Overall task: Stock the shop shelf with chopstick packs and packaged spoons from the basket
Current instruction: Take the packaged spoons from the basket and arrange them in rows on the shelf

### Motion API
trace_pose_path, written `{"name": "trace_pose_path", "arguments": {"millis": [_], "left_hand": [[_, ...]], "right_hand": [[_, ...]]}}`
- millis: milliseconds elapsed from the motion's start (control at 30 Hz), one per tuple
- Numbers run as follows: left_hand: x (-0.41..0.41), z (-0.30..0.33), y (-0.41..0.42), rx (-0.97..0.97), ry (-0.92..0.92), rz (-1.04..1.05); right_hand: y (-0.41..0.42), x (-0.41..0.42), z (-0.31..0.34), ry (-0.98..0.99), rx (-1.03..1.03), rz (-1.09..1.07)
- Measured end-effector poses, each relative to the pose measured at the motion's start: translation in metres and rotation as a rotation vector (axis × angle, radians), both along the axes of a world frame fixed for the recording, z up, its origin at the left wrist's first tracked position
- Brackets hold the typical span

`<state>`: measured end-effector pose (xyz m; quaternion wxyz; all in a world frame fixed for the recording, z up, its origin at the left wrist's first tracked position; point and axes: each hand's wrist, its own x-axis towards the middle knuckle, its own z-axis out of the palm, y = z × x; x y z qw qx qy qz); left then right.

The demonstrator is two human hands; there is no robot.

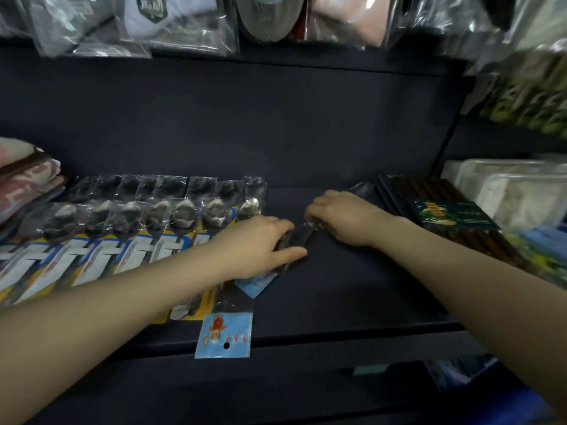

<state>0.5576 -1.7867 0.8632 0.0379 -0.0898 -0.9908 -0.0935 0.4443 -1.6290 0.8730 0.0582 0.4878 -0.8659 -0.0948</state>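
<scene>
Both hands meet on one packaged spoon (pixel 299 237) lying slantwise on the dark shelf (pixel 352 286). My left hand (pixel 260 246) lies over its lower part with fingers stretched flat. My right hand (pixel 343 217) curls round its upper end. A blue card header (pixel 254 285) shows below my left hand. Another spoon pack with a blue header (pixel 225 331) hangs over the shelf's front edge. Rows of packaged spoons (pixel 129 219) on yellow and white cards fill the shelf's left half. Dark chopstick packs (pixel 445 216) lie at the right.
Folded cloth goods (pixel 27 179) are stacked at the far left. Clear plastic packages (pixel 518 188) sit at the right beyond the chopsticks. Bagged items (pixel 184 23) hang from above. A blue thing (pixel 478 375), blurred, shows below the shelf at bottom right.
</scene>
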Motion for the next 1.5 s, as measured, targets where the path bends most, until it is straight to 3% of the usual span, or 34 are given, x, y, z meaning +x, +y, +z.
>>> {"name": "trace_pose_path", "arguments": {"millis": [100, 200, 333, 400, 500, 567, 667, 800, 933, 1000, 1067, 1167, 1233, 1367, 1500], "left_hand": [[-0.009, 0.000, 0.010, 0.018, 0.042, 0.046], [-0.017, 0.001, 0.016, 0.128, 0.085, 0.075], [-0.020, 0.002, 0.020, 0.577, -0.023, 0.153], [-0.019, 0.004, 0.021, 0.879, -0.069, 0.196], [-0.016, 0.007, 0.017, 1.106, -0.055, 0.216], [-0.013, 0.010, 0.014, 1.193, -0.071, 0.208], [-0.002, 0.015, 0.012, 1.279, -0.128, 0.174], [0.022, 0.023, 0.013, 1.365, -0.210, 0.189], [0.053, 0.027, 0.011, 1.440, -0.381, 0.168], [0.067, 0.026, 0.009, 1.408, -0.424, 0.185], [0.078, 0.023, 0.005, 1.259, -0.353, 0.249], [0.085, 0.008, -0.013, 0.595, 0.013, 0.198], [0.089, 0.002, -0.025, 0.275, 0.121, 0.100], [0.088, -0.013, -0.034, 0.064, -0.076, -0.025], [0.084, -0.019, -0.031, -0.120, -0.050, -0.078]], "right_hand": [[0.001, -0.005, 0.011, 0.082, -0.061, 0.021], [0.000, -0.011, 0.017, 0.044, -0.273, 0.045], [0.006, -0.022, 0.021, -0.066, -0.462, -0.014], [0.008, -0.025, 0.021, -0.254, -0.627, -0.142], [0.004, -0.020, 0.027, -0.811, -1.006, -0.358], [0.000, -0.017, 0.030, -1.068, -1.037, -0.448], [-0.011, -0.008, 0.030, -1.240, -1.056, -0.399], [-0.029, -0.003, 0.037, -1.124, -1.185, -0.435], [-0.047, -0.002, 0.037, -0.928, -1.112, -0.450], [-0.056, 0.002, 0.027, -0.891, -1.020, -0.474], [-0.066, 0.008, 0.012, -0.903, -0.915, -0.508], [-0.078, 0.017, -0.002, -0.968, -0.813, -0.542], [-0.081, 0.024, -0.004, -0.968, -0.749, -0.556], [-0.085, 0.032, -0.008, -0.886, -0.706, -0.602], [-0.084, 0.031, -0.011, -0.745, -0.667, -0.613]]}}
